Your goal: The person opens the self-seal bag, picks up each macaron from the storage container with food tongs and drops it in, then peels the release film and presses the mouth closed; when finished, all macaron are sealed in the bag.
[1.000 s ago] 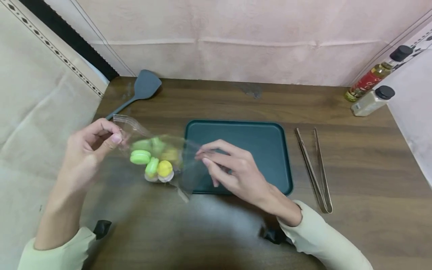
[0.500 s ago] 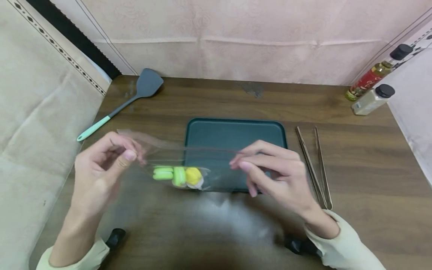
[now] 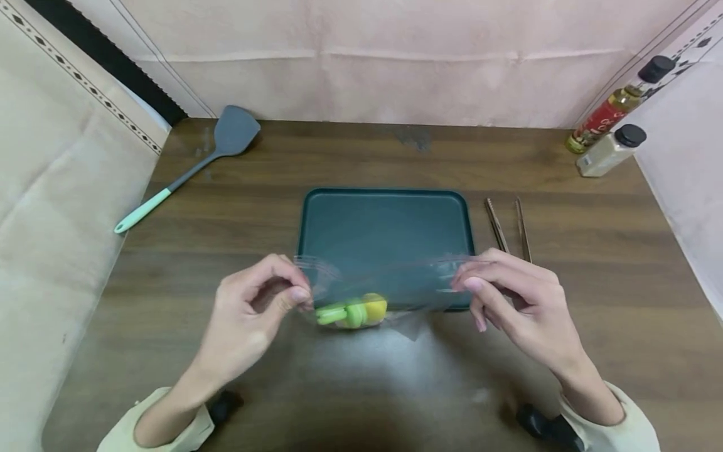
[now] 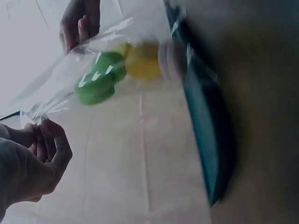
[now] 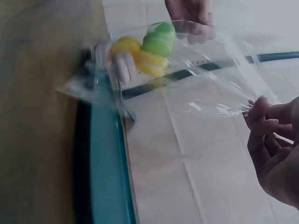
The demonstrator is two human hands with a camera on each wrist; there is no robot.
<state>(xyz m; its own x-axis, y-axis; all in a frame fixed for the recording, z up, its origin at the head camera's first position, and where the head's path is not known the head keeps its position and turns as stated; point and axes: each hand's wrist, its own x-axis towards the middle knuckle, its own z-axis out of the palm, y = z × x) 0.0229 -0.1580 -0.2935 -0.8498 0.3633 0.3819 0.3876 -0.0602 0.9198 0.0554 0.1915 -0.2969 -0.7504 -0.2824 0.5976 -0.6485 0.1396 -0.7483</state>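
A clear plastic bag (image 3: 415, 285) hangs between my two hands, its upper edge stretched across the front of the dark teal tray (image 3: 384, 226). My left hand (image 3: 254, 307) pinches one upper corner; my right hand (image 3: 516, 301) pinches the opposite one. Green macarons (image 3: 339, 314) and a yellow macaron (image 3: 375, 306) lie in the bottom of the bag toward its left side. In the right wrist view pale lilac macarons (image 5: 124, 67) show inside as well. How many there are in all is hard to tell through the film.
On the right of the tray lie metal tongs (image 3: 497, 227), partly hidden by my right hand. A grey spatula (image 3: 234, 133) with a mint handle rests at the back left. An oil bottle (image 3: 607, 119) and a black-capped jar (image 3: 607, 156) stand at the back right.
Both hands have moved right, carrying the bag from left of the tray to its front edge. The bag has been pulled wider, and the macarons have settled low in it.
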